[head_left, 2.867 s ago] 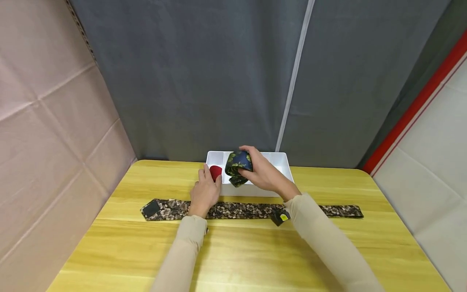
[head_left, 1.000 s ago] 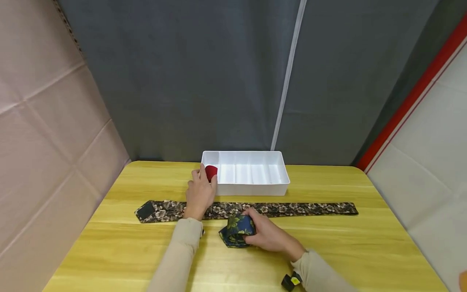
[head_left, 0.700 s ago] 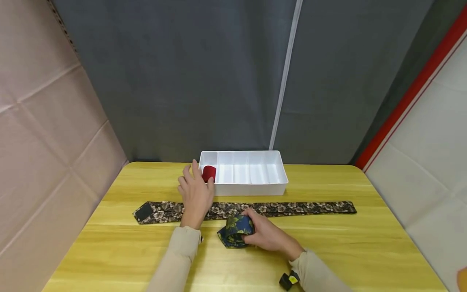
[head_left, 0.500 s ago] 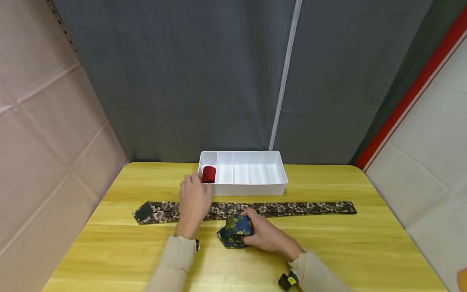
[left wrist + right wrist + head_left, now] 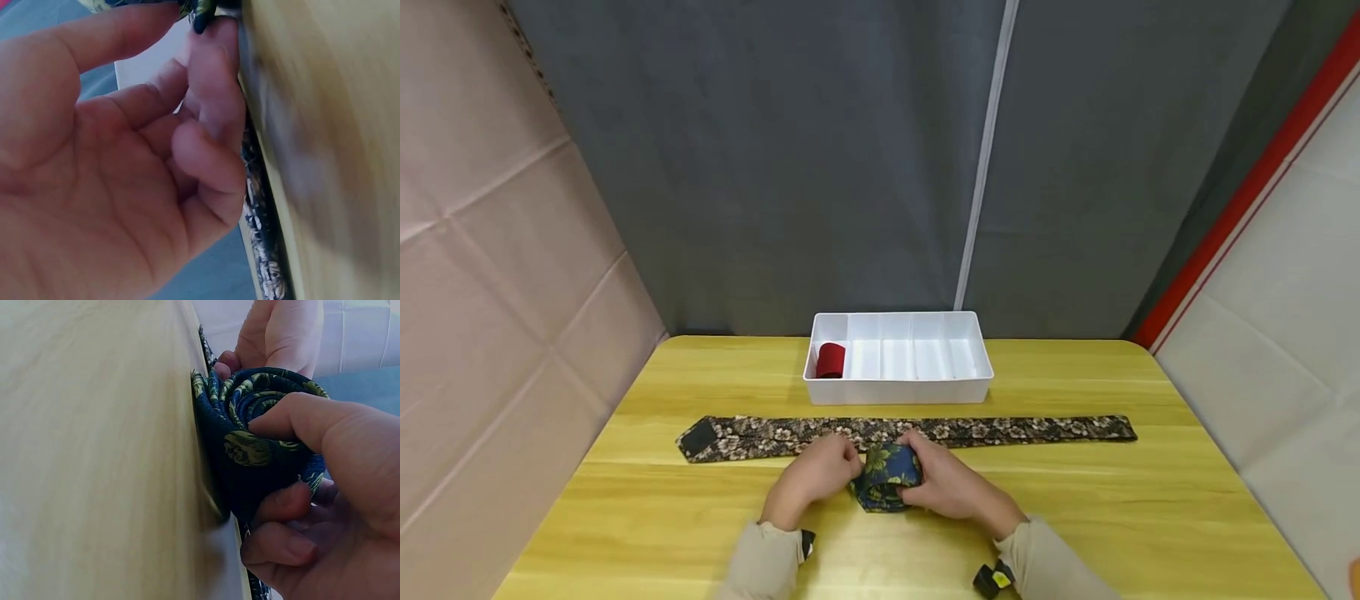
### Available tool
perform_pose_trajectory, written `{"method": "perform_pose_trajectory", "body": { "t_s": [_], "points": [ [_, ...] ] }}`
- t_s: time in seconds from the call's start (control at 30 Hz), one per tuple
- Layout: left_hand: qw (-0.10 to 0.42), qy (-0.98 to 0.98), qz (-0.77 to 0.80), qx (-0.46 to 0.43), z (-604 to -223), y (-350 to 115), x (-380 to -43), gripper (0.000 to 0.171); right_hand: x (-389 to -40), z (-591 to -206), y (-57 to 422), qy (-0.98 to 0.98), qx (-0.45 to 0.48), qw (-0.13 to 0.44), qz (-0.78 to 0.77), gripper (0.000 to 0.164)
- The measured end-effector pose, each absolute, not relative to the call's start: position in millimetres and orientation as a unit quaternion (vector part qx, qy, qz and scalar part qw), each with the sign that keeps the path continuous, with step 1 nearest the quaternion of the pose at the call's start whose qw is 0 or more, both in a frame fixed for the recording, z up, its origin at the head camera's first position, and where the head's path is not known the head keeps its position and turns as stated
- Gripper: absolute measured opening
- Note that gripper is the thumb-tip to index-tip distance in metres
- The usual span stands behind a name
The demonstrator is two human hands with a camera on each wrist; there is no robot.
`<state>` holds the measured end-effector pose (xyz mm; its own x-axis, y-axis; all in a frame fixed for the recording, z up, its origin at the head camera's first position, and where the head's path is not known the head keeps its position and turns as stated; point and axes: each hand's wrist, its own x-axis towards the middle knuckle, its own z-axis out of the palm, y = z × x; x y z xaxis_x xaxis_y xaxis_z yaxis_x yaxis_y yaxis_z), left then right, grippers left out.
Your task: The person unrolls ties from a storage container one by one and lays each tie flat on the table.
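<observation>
A rolled blue necktie with a yellow-green floral pattern lies near the middle of the table. My right hand grips the roll from the right; in the right wrist view the thumb presses into the coiled side of the necktie. At the roll's left, my left hand pinches the pointed loose end. Close up in the left wrist view, this end of the necktie sits between thumb and forefinger, and the other fingers are curled.
Just behind the hands a dark floral necktie is stretched out flat across the table. Beyond it stands a white divided box, with a rolled red necktie in its leftmost compartment. A grey curtain hangs behind.
My left hand has left the box's left end and come down to the blue necktie's loose end. Earlier, my right hand brought the blue roll from above the box to the table.
</observation>
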<state>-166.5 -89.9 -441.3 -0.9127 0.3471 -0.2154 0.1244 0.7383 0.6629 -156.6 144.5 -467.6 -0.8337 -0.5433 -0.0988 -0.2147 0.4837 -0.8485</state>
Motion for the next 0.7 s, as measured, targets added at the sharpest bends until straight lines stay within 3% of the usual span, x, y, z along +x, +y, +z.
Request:
{"method": "perform_pose_trajectory", "body": {
  "t_s": [0.2, 0.43, 0.7],
  "points": [
    [0.182, 0.907, 0.352, 0.146, -447.8, -94.5, -165.5, 0.045, -153.8, -468.0, 141.0, 0.847, -0.225, 0.179, -0.447, 0.054],
    [0.218, 0.888, 0.370, 0.162, -452.8, -102.4, -170.4, 0.033, -151.3, -464.1, 138.7, 0.879, -0.233, 0.143, -0.391, 0.058],
    [0.239, 0.876, 0.381, 0.173, -456.0, -105.3, -178.5, 0.019, -152.4, -456.7, 145.3, 0.904, -0.265, 0.097, -0.320, 0.074]
  ]
}}
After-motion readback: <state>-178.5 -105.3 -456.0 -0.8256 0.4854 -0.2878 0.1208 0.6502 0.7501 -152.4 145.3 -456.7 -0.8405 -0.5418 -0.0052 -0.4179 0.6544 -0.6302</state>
